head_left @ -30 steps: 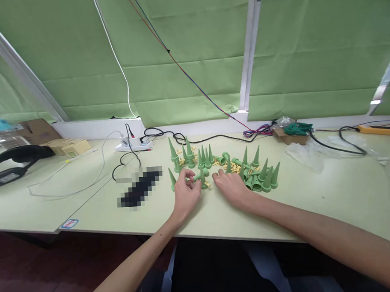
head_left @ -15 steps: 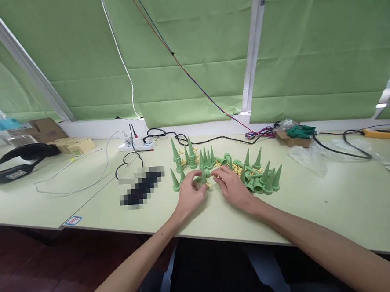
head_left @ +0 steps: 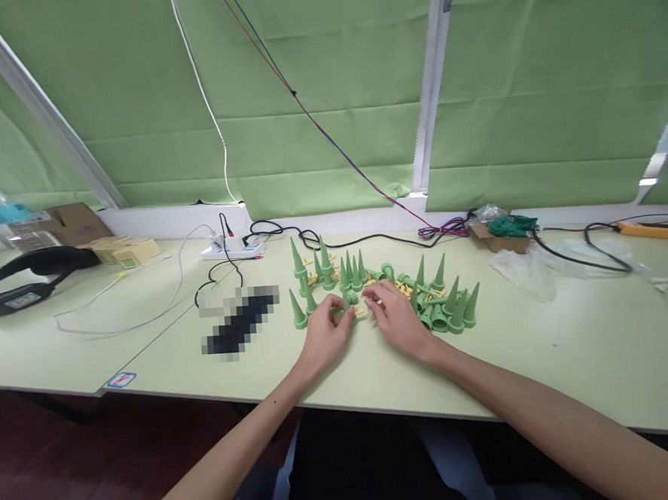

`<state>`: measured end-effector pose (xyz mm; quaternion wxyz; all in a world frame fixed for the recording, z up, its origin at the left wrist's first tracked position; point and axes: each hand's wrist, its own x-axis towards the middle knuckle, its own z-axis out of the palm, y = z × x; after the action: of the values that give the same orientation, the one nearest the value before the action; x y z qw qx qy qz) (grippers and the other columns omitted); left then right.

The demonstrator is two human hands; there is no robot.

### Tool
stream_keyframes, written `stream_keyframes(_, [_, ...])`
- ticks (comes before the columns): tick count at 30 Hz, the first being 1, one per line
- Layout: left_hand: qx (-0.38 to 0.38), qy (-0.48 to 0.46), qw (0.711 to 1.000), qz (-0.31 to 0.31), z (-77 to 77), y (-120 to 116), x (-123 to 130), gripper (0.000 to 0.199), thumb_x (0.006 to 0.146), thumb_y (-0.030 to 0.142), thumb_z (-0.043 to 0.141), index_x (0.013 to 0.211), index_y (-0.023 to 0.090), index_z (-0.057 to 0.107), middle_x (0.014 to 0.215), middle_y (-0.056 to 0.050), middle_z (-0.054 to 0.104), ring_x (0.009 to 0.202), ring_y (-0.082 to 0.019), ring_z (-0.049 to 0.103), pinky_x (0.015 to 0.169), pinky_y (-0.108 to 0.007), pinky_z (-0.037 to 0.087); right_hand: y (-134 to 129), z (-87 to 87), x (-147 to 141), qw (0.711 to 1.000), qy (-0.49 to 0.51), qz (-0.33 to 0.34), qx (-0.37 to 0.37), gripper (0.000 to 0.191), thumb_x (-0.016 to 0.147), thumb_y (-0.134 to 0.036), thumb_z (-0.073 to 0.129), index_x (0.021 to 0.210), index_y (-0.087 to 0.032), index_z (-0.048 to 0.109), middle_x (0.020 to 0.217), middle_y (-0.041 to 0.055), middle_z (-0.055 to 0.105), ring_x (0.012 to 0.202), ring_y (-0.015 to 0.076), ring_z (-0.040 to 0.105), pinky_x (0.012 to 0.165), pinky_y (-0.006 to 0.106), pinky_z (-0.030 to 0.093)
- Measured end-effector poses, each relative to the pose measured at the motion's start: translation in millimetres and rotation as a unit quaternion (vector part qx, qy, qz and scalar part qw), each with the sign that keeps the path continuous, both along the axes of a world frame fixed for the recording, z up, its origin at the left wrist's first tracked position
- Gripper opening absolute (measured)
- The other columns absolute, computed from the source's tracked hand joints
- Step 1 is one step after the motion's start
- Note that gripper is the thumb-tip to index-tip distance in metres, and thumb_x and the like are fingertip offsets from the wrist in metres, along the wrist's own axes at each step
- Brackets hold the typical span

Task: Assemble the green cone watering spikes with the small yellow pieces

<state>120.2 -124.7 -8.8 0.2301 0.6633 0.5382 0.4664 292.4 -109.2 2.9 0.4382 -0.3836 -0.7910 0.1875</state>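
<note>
"What did you count from your end?"

"Through the head camera I had two bare hands over one counter (head_left: pixel 206 378). Nearest the left hand (head_left: pixel 325 332) was one green cone (head_left: pixel 347 300), partly hidden by its fingers, with one yellow piece (head_left: pixel 361 311) jutting out just beside it, towards the right hand (head_left: pixel 399 323)."

"And the other cones?"

"Four slim cones (head_left: pixel 356 276) stood close together just behind the hands. I made out six tips pointing up in the right-hand cluster (head_left: pixel 472 307), with more green parts lying among them, too jumbled to count. At least five stood on the left (head_left: pixel 298 311). Farther off I had one headset (head_left: pixel 10 301) and one power strip (head_left: pixel 237 251)."

"How were the hands set?"

"Both forearms came in from the near edge and slanted inward. The left one's thumb and fingers curled about that cone, but I couldn't tell whether they gripped it. The right one lay palm down, knuckles bent, fingertips gathered near the yellow piece and apart from the left. I couldn't tell whether they pinched anything."
</note>
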Motion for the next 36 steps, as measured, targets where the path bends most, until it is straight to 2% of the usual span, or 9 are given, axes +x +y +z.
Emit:
stream_keyframes(3, [0.008, -0.029, 1.000, 0.003, 0.3, 0.0, 0.9, 0.022, 0.085, 0.038, 0.057, 0.082, 0.020, 0.045, 0.072, 0.004, 0.050, 0.050, -0.008, 0.046, 0.050, -0.022, 0.031, 0.8, 0.3, -0.3, 0.998, 0.052, -0.003, -0.028, 0.021, 0.097, -0.020, 0.039, 0.107, -0.017, 0.057, 0.109, 0.0104, 0.056, 0.093, 0.0178, 0.061, 0.071, 0.030, 0.057])
stream_keyframes(6, [0.012, -0.050, 0.999, -0.006, 1.4, -0.9, 2.0, 0.023, 0.087, 0.038, 0.055, 0.081, 0.020, 0.041, 0.076, 0.004, 0.048, 0.051, -0.007, 0.046, 0.049, -0.022, 0.030, 1.0, 1.4, -0.9, 0.996, 0.084, -0.001, -0.038, 0.019, 0.097, -0.022, 0.040, 0.106, -0.018, 0.056, 0.108, 0.0102, 0.057, 0.091, 0.0174, 0.061, 0.071, 0.031, 0.059])
stream_keyframes(16, [-0.001, -0.091, 0.995, -0.033, 5.0, -4.0, 4.2, 0.026, 0.088, 0.042, 0.055, 0.083, 0.020, 0.043, 0.077, 0.003, 0.050, 0.051, -0.006, 0.046, 0.046, -0.020, 0.032, 1.1, -0.6, -2.1, 0.995, 0.086, 0.015, -0.055, 0.018, 0.096, -0.024, 0.042, 0.104, -0.019, 0.058, 0.106, 0.0091, 0.057, 0.092, 0.0171, 0.061, 0.067, 0.028, 0.059])
stream_keyframes(22, [0.000, -0.097, 0.995, -0.039, 6.0, -5.2, 5.0, 0.027, 0.087, 0.042, 0.057, 0.081, 0.020, 0.042, 0.076, 0.004, 0.049, 0.050, -0.005, 0.045, 0.045, -0.020, 0.032, 0.9, 0.3, -1.7, 0.997, 0.068, 0.019, -0.038, 0.015, 0.095, -0.023, 0.047, 0.097, -0.018, 0.060, 0.098, 0.0062, 0.059, 0.088, 0.0153, 0.059, 0.074, 0.027, 0.054])
stream_keyframes(29, [0.010, -0.091, 0.995, -0.043, 5.8, -5.8, 5.3, 0.025, 0.086, 0.040, 0.058, 0.081, 0.021, 0.042, 0.073, 0.005, 0.047, 0.051, -0.006, 0.047, 0.046, -0.020, 0.035, 0.1, -0.1, -1.9, 0.996, 0.071, 0.042, -0.047, 0.014, 0.094, -0.024, 0.048, 0.091, -0.017, 0.060, 0.097, 0.0055, 0.060, 0.085, 0.0143, 0.058, 0.072, 0.026, 0.052])
stream_keyframes(33, [0.005, -0.089, 0.995, -0.047, 6.7, -6.8, 5.1, 0.022, 0.086, 0.040, 0.057, 0.083, 0.020, 0.047, 0.074, 0.003, 0.052, 0.051, -0.007, 0.048, 0.046, -0.020, 0.037, 1.1, -1.2, -2.6, 0.994, 0.078, 0.046, -0.058, 0.014, 0.093, -0.026, 0.049, 0.090, -0.017, 0.060, 0.095, 0.0053, 0.060, 0.082, 0.0142, 0.059, 0.070, 0.026, 0.052])
stream_keyframes(36, [-0.001, -0.086, 0.994, -0.060, 7.3, -7.3, 4.8, 0.020, 0.085, 0.039, 0.057, 0.087, 0.019, 0.054, 0.085, -0.001, 0.060, 0.054, -0.008, 0.051, 0.047, -0.021, 0.040, 2.4, -2.2, -2.6, 0.993, 0.083, 0.046, -0.067, 0.015, 0.093, -0.027, 0.049, 0.091, -0.017, 0.061, 0.094, 0.0055, 0.061, 0.080, 0.0144, 0.059, 0.068, 0.025, 0.052])
